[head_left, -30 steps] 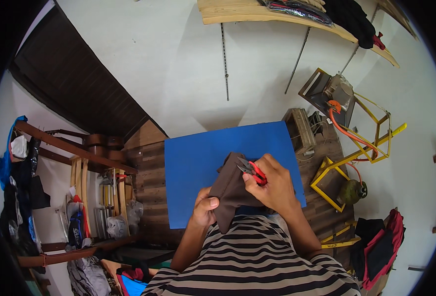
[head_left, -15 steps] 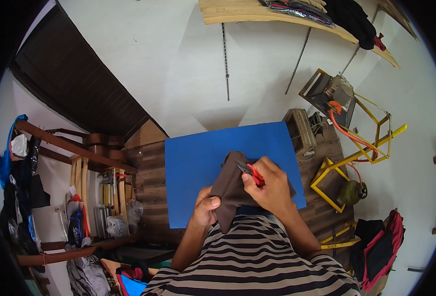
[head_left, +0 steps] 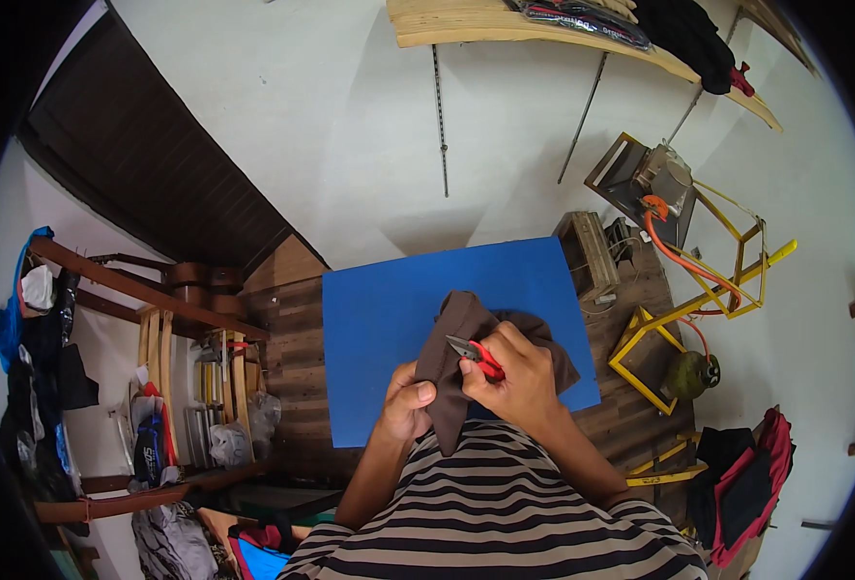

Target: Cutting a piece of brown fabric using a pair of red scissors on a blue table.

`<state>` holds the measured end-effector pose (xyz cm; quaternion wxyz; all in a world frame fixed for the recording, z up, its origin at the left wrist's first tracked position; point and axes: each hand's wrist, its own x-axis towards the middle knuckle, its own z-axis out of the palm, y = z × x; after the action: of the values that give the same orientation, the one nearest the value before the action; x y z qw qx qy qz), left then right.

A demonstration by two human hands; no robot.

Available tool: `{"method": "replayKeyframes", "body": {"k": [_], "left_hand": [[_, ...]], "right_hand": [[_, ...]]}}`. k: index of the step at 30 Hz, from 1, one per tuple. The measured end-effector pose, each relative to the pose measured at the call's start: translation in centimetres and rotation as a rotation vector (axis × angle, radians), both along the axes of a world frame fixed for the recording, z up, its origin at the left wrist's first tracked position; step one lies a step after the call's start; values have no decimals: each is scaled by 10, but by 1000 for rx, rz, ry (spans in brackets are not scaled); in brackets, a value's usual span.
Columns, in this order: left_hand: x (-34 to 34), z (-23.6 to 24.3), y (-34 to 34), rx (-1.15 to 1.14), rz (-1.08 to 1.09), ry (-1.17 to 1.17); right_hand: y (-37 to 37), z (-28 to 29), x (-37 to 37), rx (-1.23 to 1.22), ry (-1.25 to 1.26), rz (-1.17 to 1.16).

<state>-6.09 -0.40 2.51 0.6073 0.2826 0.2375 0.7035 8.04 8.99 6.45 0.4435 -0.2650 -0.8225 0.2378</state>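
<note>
A brown piece of cloth (head_left: 454, 319), folded and with a seam running along it, is held up over a blue tabletop (head_left: 374, 319). My left hand (head_left: 408, 404) grips its left edge, thumb on top and fingers behind. In my right hand (head_left: 522, 379) is a pair of thread snips (head_left: 480, 358) with red handles and dark pointed blades. The blades lie over the cloth near the seam; whether they touch a thread is too small to tell. More of the cloth bunches up behind my right hand.
A wooden crate (head_left: 590, 256) stands at the table's far right corner, beside a yellow metal frame (head_left: 640, 362) and a green gas cylinder (head_left: 691, 375) with an orange hose. At left are cluttered shelves (head_left: 157, 498). A wooden wall shelf (head_left: 466, 24) holds packages and dark cloth.
My right hand has shifted left and slightly down with the snips, their blades now lower along the seam. More bunched cloth shows behind it. My left hand keeps its hold.
</note>
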Motion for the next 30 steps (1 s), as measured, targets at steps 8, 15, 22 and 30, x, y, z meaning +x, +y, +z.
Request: {"method": "replayKeyframes", "body": {"k": [8, 15, 22, 30], "left_hand": [[0, 1, 0, -1, 0, 10], [2, 4, 3, 12, 14, 9], [5, 8, 0, -29, 42, -3], [1, 8, -1, 0, -48, -34]], "right_hand": [[-3, 3, 2, -53, -3, 79], [-6, 5, 3, -166, 1, 140], [15, 7, 7, -204, 352, 53], [26, 12, 18, -884, 317, 141]]}}
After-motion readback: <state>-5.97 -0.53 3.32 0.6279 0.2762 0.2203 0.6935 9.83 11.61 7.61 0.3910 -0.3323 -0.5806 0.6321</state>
